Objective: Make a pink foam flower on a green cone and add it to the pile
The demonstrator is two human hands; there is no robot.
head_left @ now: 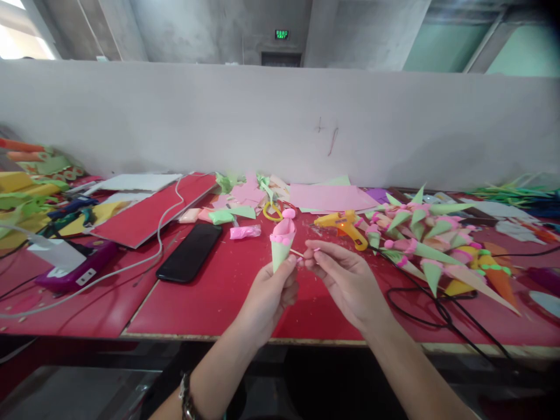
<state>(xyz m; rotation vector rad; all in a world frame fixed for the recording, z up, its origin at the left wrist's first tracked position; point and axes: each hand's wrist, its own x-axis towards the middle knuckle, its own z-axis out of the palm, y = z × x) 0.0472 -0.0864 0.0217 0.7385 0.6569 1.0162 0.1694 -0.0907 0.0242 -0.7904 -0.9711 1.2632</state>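
Note:
My left hand [276,286] is closed around the lower part of a small light-green paper ice cream cone [280,252], which stands nearly upright. Pink clay [285,228] tops the cone, with a scalloped band at the rim and a rounded blob above. To its right, my right hand [339,269] is pinched, and a tiny pink piece of clay [317,251] shows at its fingertips. A thin pale stick [297,252] spans the gap between the two hands; which hand grips it I cannot tell.
A yellow glue gun [343,224] lies behind my right hand, its black cord [437,312] looping rightward. Finished paper cones [420,233] are heaped at right. A phone [190,254], clay packets [221,217], yellow-handled scissors [272,211] and a purple power strip [81,268] lie leftward.

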